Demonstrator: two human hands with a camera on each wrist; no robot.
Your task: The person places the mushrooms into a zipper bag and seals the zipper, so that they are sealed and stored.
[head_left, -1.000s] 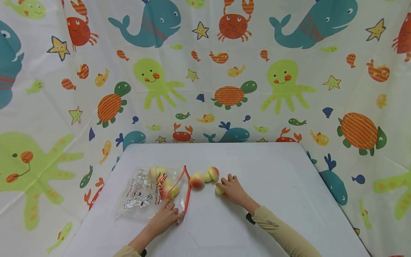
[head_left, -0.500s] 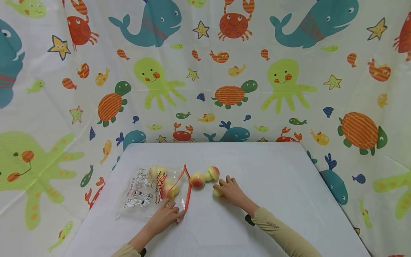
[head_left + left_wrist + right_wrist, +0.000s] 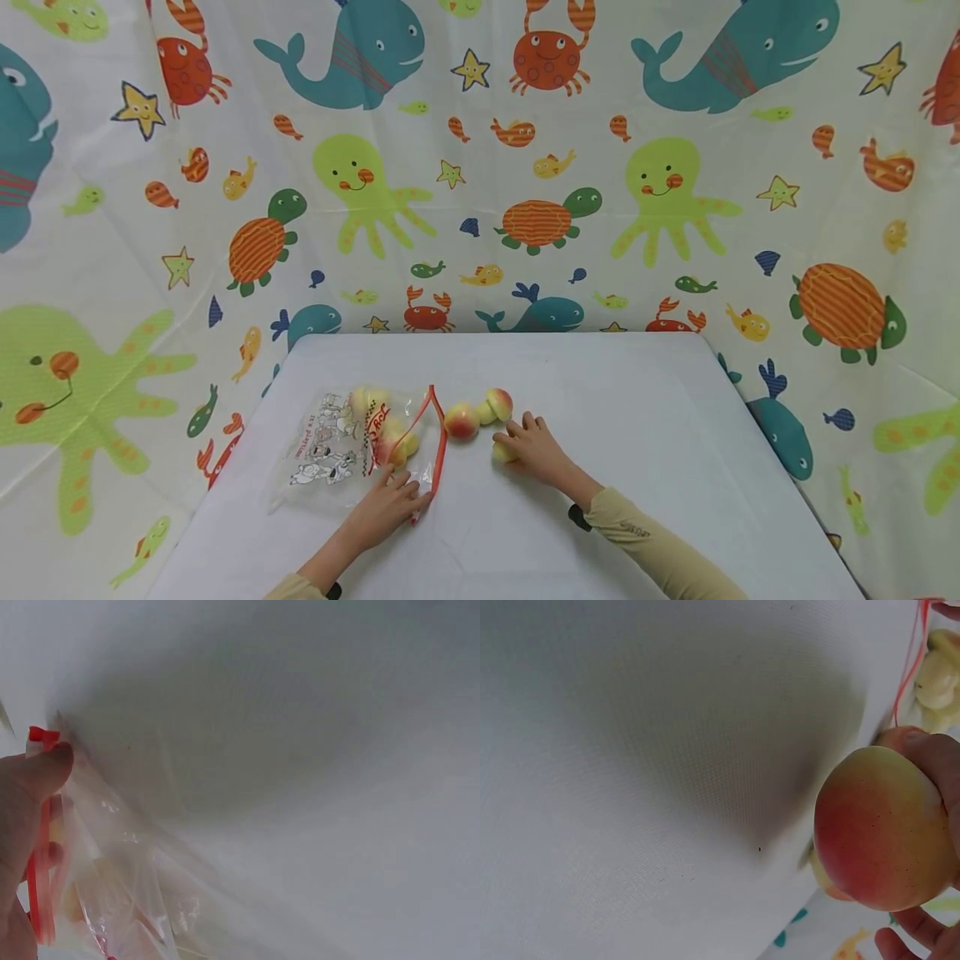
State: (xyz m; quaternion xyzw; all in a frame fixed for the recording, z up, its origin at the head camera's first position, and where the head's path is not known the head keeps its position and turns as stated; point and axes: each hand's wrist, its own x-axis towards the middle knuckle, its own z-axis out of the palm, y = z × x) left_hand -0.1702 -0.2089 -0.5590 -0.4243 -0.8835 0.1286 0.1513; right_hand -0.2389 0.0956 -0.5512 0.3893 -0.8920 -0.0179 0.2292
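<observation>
A clear zip bag (image 3: 322,450) with a red zip edge and printed cartoon animals lies at the left of the table, toy mushrooms (image 3: 393,442) showing inside it. My left hand (image 3: 386,504) pinches the bag's near corner by the red edge; in the left wrist view the thumb of that hand (image 3: 30,787) presses on the strip. My right hand (image 3: 532,450) holds a toy mushroom (image 3: 881,829) with a red and yellow cap, just right of the bag's mouth. Two more mushrooms, one red-capped (image 3: 461,422) and one with a pale stem (image 3: 498,404), lie between bag and hand.
The white table (image 3: 637,400) stretches out to the right of my right hand. Behind it hangs a curtain (image 3: 480,183) printed with sea animals. The bag's red mouth edge (image 3: 438,442) faces right, toward the loose mushrooms.
My right hand has shifted a little to the left with the mushroom in it. My left hand and the bag stay in place.
</observation>
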